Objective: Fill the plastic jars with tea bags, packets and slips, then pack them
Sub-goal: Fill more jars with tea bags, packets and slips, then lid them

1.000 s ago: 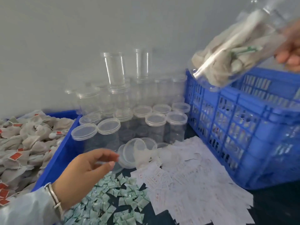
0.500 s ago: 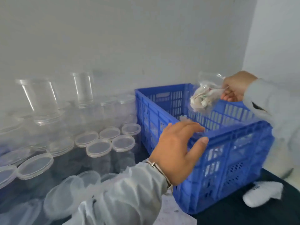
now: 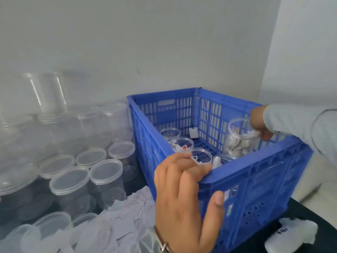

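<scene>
Clear filled jar (image 3: 239,138) tilted inside blue crate (image 3: 255,172), open-topped

Soft, even daylight fills the scene with no hard shadows or glare, only faint highlights on the clear jars (image 3: 102,178) at left, which smear into haze with motion blur, while the crate (image 3: 255,179) is sharper and the wide lens bends the wall (image 3: 164,42) edges.

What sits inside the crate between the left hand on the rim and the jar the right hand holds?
Head view: open filled jars stand in the blue crate between the left hand and the held jar.
</scene>
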